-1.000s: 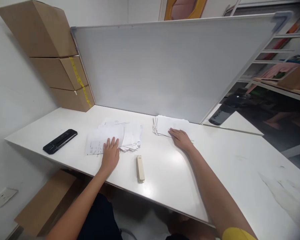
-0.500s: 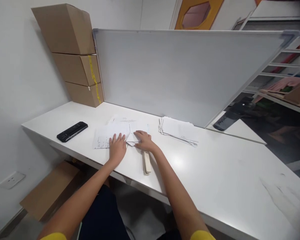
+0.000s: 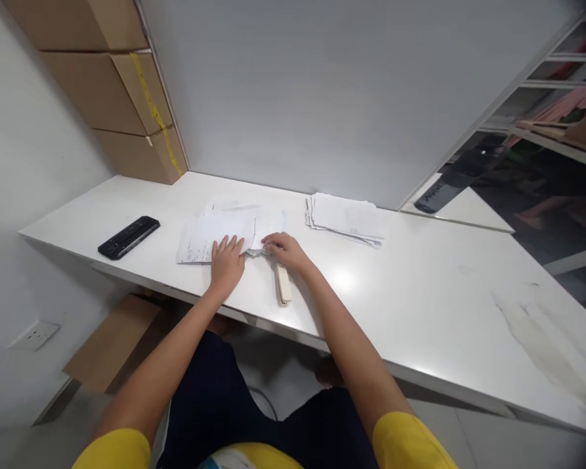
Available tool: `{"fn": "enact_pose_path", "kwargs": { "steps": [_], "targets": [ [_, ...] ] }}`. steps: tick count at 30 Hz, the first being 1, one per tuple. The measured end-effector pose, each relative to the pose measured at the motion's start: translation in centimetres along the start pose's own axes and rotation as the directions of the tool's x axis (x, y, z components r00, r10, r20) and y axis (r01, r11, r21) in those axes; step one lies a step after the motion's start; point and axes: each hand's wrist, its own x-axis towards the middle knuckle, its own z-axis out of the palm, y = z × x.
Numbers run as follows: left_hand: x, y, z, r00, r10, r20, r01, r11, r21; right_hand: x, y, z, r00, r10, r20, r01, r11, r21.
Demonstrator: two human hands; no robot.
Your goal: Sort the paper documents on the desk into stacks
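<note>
Several white paper sheets [image 3: 195, 240] lie overlapped on the white table, some with handwriting near the lower left corner. My left hand [image 3: 227, 262] presses flat on the front edge of the papers with its fingers spread. My right hand [image 3: 287, 250] has its fingers curled together at the right side, pinching a sheet; its fingertips are partly hidden. Between the hands, the near edge of the paper looks bent and crumpled. Just below my right hand lies a cream stapler [image 3: 283, 284], touched by neither hand.
A second stack of papers [image 3: 344, 218] rests by the whiteboard [image 3: 293, 98]. To the left is a black phone-like device [image 3: 129, 238]. Cardboard boxes [image 3: 141, 153] are piled at the back left. A dark bottle [image 3: 434, 195] lies beyond the board's right edge.
The view has tilted downward. My right hand has drawn its fingers in at the paper's right side, where the sheet now lies flatter. My left hand stays pressed on the papers.
</note>
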Motion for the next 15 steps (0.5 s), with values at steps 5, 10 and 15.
{"fn": "enact_pose_path", "kwargs": {
  "steps": [5, 10, 15],
  "targets": [
    [-0.2, 0.2, 0.4, 0.998, 0.069, -0.004, -0.069, 0.998, -0.001, -0.4, -1.3, -0.1, 0.996, -0.084, 0.032, 0.080, 0.992, 0.097],
    [-0.5, 0.2, 0.2, 0.992, 0.109, -0.056, -0.111, 0.994, -0.023, -0.8, -1.5, 0.4, 0.992, -0.125, 0.031, 0.124, 0.991, 0.042],
    [-0.7, 0.5, -0.4, 0.970, 0.193, -0.151, -0.197, 0.980, -0.008, -0.5, -0.7, 1.1, 0.989, 0.075, -0.128, -0.061, 0.992, 0.110]
  ]
}}
